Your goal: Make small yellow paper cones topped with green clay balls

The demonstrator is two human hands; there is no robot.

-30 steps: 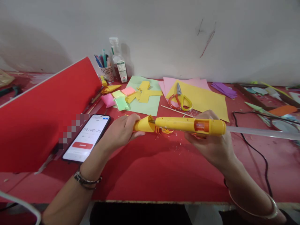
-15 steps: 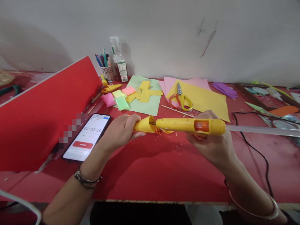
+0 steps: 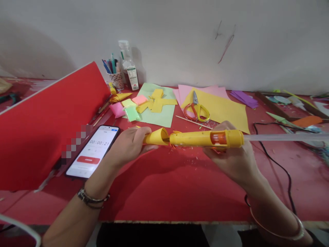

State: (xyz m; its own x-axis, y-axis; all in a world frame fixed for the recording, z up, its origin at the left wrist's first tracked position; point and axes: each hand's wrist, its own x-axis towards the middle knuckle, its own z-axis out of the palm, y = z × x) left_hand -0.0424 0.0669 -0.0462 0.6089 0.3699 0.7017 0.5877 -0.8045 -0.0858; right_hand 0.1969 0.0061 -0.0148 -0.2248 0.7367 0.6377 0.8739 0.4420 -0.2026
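Note:
My left hand (image 3: 128, 145) is closed around a rolled yellow paper cone (image 3: 155, 137), whose wide mouth faces right. My right hand (image 3: 231, 159) grips a yellow glue gun (image 3: 205, 138) held level above the red table (image 3: 167, 192). The gun's nozzle reaches into the mouth of the cone. A clear glue stick (image 3: 282, 137) juts out of the gun's back toward the right. A black cord (image 3: 272, 161) runs across the table behind my right wrist.
A phone (image 3: 93, 151) showing a timer lies left of my hand, beside a tilted red board (image 3: 43, 123). Behind are scissors (image 3: 195, 109) on yellow paper (image 3: 226, 109), a green sheet (image 3: 161, 115) with yellow cutouts, a pen cup (image 3: 115, 79), a bottle (image 3: 128, 70) and purple strips (image 3: 244, 97).
Both hands, the cone and the glue gun have shifted slightly left and up in view. The phone timer has gone from 00:00:20 to 00:00:21.

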